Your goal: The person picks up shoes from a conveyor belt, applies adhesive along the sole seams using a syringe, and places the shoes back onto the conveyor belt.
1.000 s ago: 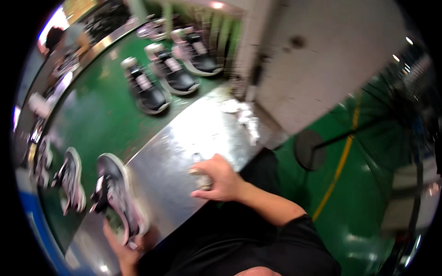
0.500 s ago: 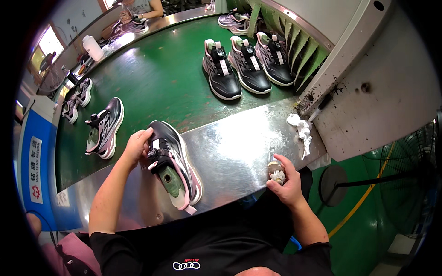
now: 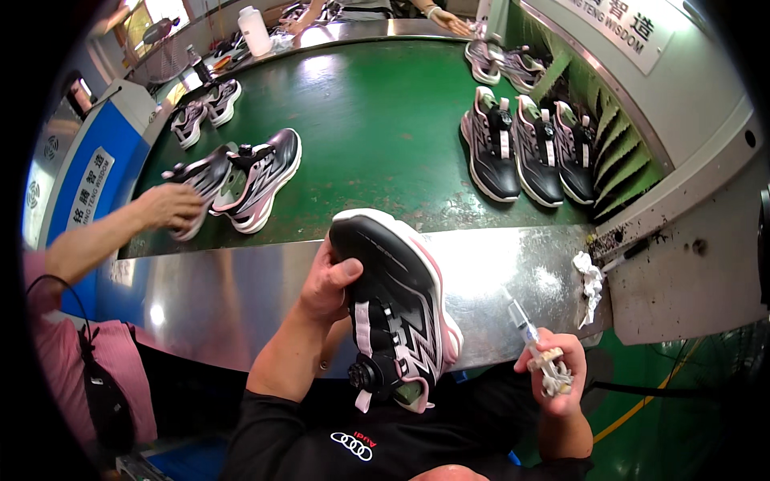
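Note:
My left hand (image 3: pixel 325 284) grips a black sneaker (image 3: pixel 389 268) with pink and silver trim around its forefoot, thumb on the upper. The shoe is raised over the metal ledge, toe away from me, its dial and heel nearest my body. In my right hand (image 3: pixel 565 361) is a syringe (image 3: pixel 521 319) with a clear barrel and a crusted, pale handle end. Its tip points up and to the left, apart from the shoe. On the left, a co-worker's hand (image 3: pixel 170 207) is at another sneaker (image 3: pixel 204 178), which stands beside a similar sneaker (image 3: pixel 261 184).
Several more sneakers (image 3: pixel 533 156) stand on the green belt (image 3: pixel 377 120), near hanging green strips (image 3: pixel 618 160) at a machine's opening. The metal ledge (image 3: pixel 208 289) holds a crumpled white tissue (image 3: pixel 588 284). Across the belt are a white bottle (image 3: pixel 253 32) and another person's hand (image 3: pixel 451 22).
My left hand has lifted the sneaker off the ledge and brought it closer. My right hand has turned, showing the syringe's barrel. A co-worker's arm has come in at left with another sneaker.

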{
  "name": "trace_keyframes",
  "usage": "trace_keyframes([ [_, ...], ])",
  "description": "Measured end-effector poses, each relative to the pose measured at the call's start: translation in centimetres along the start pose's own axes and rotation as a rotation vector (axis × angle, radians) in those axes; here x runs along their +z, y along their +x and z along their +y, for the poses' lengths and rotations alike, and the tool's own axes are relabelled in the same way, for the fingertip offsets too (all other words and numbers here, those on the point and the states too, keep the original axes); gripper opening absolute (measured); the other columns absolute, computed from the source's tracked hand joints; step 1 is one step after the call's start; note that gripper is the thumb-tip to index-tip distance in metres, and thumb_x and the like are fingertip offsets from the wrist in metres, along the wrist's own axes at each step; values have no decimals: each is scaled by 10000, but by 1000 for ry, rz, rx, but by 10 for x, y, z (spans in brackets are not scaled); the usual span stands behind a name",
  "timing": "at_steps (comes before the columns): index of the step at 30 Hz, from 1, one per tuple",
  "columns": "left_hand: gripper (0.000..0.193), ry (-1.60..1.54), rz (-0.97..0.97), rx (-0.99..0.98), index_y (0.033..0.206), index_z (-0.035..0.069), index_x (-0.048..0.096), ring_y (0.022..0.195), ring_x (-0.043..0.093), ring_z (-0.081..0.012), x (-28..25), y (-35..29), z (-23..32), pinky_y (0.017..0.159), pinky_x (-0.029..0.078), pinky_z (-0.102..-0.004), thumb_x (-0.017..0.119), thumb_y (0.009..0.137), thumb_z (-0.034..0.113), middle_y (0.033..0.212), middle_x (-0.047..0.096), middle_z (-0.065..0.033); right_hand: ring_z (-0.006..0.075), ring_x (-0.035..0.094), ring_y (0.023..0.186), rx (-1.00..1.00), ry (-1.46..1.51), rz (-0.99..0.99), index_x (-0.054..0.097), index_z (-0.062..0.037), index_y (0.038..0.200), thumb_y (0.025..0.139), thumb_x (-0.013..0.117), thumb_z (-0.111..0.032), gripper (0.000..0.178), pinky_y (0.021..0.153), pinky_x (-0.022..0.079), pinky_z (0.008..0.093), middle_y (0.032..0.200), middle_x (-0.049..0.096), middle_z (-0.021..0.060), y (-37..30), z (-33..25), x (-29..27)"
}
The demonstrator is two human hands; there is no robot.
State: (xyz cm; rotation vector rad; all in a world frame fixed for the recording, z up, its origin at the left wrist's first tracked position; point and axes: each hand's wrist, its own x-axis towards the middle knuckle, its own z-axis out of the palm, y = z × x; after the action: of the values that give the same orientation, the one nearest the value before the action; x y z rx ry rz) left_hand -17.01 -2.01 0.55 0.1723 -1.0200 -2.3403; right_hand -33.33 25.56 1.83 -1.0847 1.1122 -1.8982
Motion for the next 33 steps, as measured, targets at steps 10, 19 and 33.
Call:
trace_keyframes([
  [10, 634, 71, -167, 71, 1175, 19, 445, 1032, 580, -286, -13, -17, -3, 869, 487, -394, 773, 642, 121, 1097, 568, -178, 242, 545, 890, -19, 483, -323, 489, 10, 1143, 739, 690, -563, 730, 819, 388, 356, 942, 598, 145, 59, -13, 61],
  [19, 616, 155, -227, 154, 1105, 6, 508, 997, 596, -274, -7, -23, 0, 851, 480, -384, 821, 583, 97, 1063, 597, -199, 244, 551, 897, 107, 515, -360, 484, 18, 1154, 741, 682, -573, 747, 827, 386, 343, 973, 537, 186, 70, -16, 76],
  [33, 602, 206, -226, 139, 1096, 1, 505, 991, 599, -269, 3, -25, 6, 858, 479, -385, 812, 589, 108, 1050, 602, -198, 219, 454, 717, 159, 252, -251, 498, -77, 1069, 768, 558, -676, 674, 591, 323, 318, 718, 621, 193, 75, -29, 83],
])
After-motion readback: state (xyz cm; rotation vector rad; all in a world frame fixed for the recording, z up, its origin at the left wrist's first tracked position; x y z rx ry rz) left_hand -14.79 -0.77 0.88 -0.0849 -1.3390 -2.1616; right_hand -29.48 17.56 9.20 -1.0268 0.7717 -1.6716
